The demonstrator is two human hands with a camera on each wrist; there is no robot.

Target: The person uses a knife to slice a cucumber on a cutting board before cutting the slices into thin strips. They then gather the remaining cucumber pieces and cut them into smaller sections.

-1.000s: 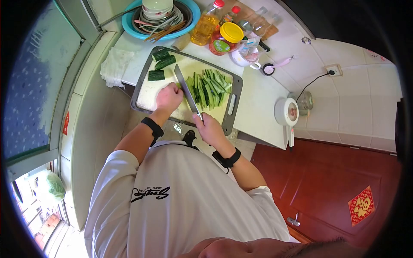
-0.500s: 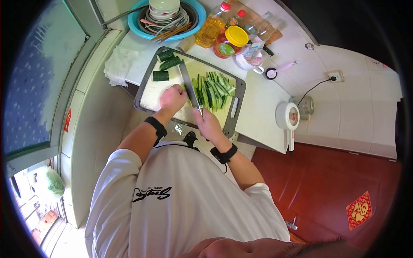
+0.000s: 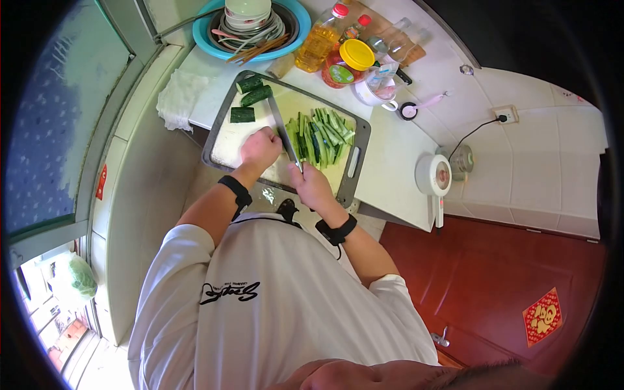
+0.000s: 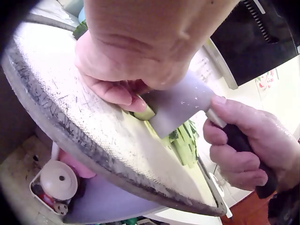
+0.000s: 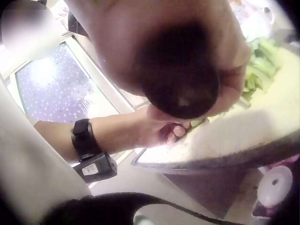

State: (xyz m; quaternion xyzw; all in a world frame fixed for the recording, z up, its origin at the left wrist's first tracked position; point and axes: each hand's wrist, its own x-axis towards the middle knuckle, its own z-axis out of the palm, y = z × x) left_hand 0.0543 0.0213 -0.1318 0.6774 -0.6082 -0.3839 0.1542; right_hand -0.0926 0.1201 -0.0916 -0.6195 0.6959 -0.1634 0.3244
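Observation:
My left hand [image 3: 261,148] presses down with bent fingers on a short piece of cucumber [image 4: 144,113] at the board's middle. In my right hand [image 3: 314,186] is the black handle [image 4: 238,137] of a broad kitchen knife. Its blade [image 4: 180,104] stands on edge right beside the left fingertips, against the cut end of the cucumber. To the right of the blade lies a heap of cucumber strips [image 3: 325,138]. Several uncut chunks, one of them a dark green cucumber chunk [image 3: 243,115], lie at the far left of the grey-rimmed cutting board [image 3: 224,151].
Behind the board stand a blue basin [image 3: 203,45] of dishes, an oil bottle [image 3: 316,49], a yellow-lidded jar [image 3: 339,73] and a white mug [image 3: 372,96]. A plastic bag [image 3: 181,101] hangs over the counter's left edge. A white pot [image 3: 429,174] stands to the right.
The knife in my right hand has shifted slightly left, closer to my left fingers. My left hand stays on the cucumber. The head view has swung a little since the first frame.

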